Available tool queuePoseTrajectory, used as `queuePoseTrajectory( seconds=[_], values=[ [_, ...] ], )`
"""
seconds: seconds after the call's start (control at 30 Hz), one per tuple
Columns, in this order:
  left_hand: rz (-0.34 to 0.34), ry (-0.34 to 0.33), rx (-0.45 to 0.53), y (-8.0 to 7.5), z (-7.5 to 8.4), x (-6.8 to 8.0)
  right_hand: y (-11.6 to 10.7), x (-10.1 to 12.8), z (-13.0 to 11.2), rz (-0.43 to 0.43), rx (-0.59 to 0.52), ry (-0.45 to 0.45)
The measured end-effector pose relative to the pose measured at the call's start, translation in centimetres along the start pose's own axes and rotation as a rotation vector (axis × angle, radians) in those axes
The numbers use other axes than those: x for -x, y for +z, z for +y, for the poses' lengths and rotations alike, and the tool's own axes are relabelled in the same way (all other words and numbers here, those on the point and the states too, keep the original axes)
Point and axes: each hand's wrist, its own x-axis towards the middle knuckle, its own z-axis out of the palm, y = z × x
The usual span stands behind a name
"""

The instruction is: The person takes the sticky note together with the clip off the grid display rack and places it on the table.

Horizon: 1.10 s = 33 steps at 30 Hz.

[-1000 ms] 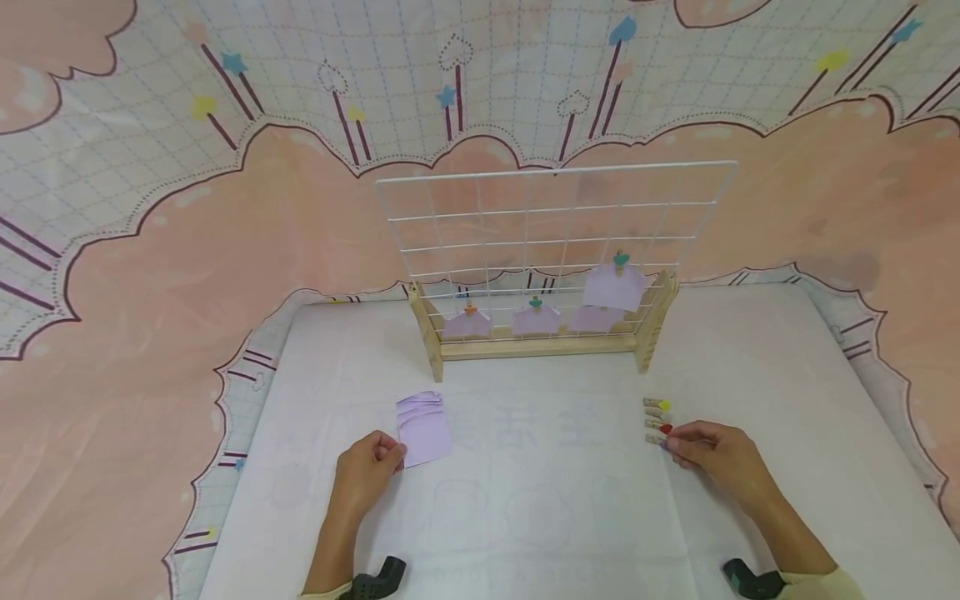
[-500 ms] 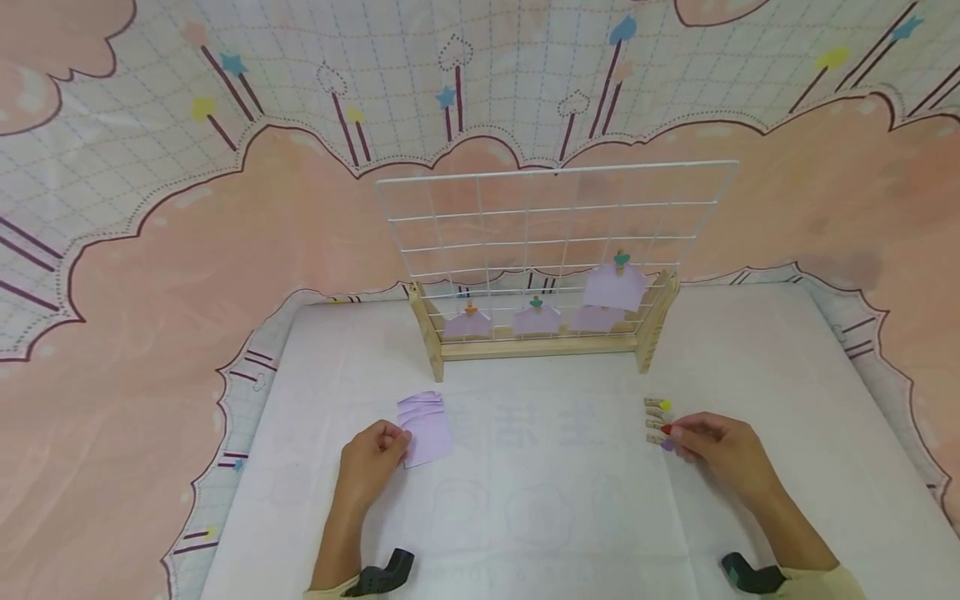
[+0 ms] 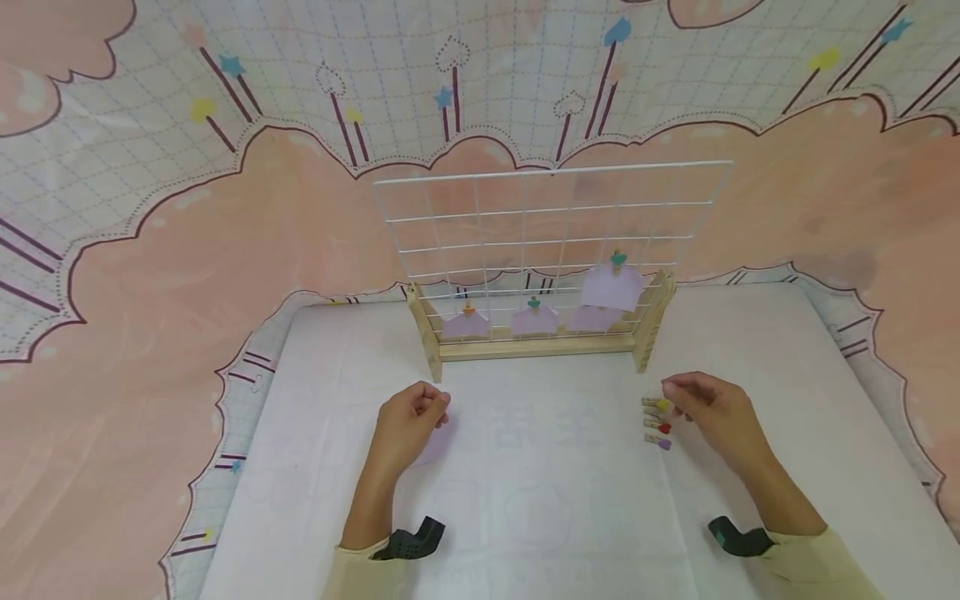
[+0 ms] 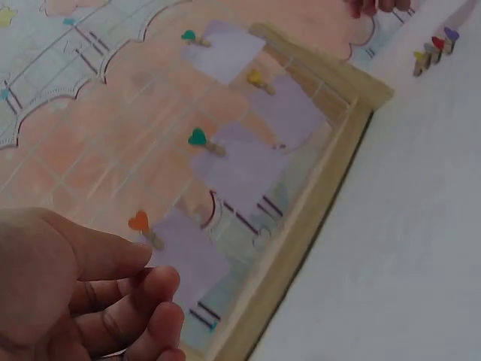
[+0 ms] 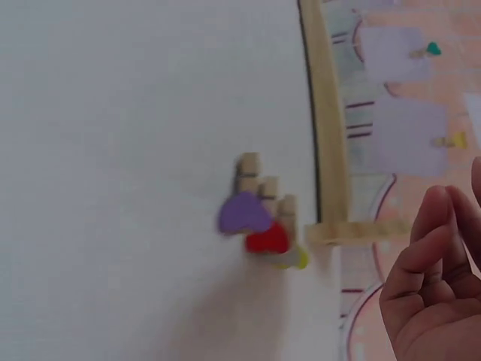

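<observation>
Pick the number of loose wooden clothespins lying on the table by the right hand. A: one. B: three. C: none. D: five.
B: three loose clothespins lie in a short row on the table, tipped with yellow, red and purple shapes, beside the right hand; the right wrist view shows the same three.

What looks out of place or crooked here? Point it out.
One purple paper hangs a row higher on the wire grid than the other three clipped papers, breaking their line. The loose clips lie tidily together; nothing looks spilled or damaged.
</observation>
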Motion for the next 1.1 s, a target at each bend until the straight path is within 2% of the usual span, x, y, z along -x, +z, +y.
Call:
queuePoseTrajectory(
  seconds=[0.2, 0.43, 0.6, 0.87, 1.1],
  values=[
    [-0.062, 0.074, 0.045, 0.9, 3.3, -0.9, -0.2, -1.6, -3.3, 0.057, 0.022, -0.105],
    [-0.157, 0.183, 0.194, 2.6, 6.5, -2.0, -0.5, -3.5, -6.9, 0.130, 0.022, -0.235],
    [-0.219, 0.215, 0.279, 4.2, 8.5, -3.3, -0.9, -5.3, -9.2, 0.158, -0.011, -0.314],
    [-0.260, 0.252, 0.378, 6.0, 11.9, -5.2, -1.2, -7.8, -12.0, 0.215, 0.008, -0.369],
    [-0.284, 0.267, 0.360, 7.7, 14.4, -6.4, -1.2, -9.6, -13.4, 0.266, 0.115, -0.440]
  ],
)
